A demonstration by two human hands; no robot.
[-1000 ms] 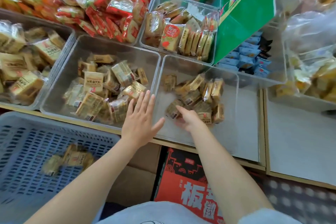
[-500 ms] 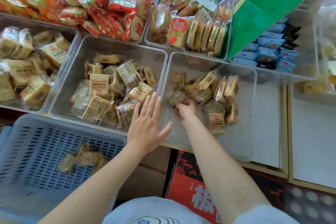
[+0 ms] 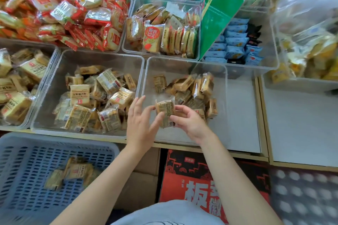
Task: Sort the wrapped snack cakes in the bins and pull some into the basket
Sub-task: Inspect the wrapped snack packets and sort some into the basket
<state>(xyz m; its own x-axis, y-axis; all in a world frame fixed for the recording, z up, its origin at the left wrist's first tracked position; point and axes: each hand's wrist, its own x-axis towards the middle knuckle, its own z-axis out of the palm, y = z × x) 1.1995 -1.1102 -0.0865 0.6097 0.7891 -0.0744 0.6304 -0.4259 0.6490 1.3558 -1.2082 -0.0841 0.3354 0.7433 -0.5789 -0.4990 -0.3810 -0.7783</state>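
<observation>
The person wears a light grey T-shirt (image 3: pixel 170 213) with a dark printed outline on its front; both forearms are bare, no sleeves reaching them.

A green sign (image 3: pixel 222 11) is leaning over the blue packets (image 3: pixel 236 45). A red carton (image 3: pixel 184 175) is standing under the shelf (image 3: pixel 243 153), and a brown box (image 3: pixel 144 170) is sitting beside it.

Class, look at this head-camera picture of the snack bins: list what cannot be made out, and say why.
- Print on the held cake: too small and blurred.
- Basket: cut off by the left and bottom edges.
- Cakes in the basket: blurred, count unclear.
- Right hand fingertips: hidden behind the wrapper.
</observation>
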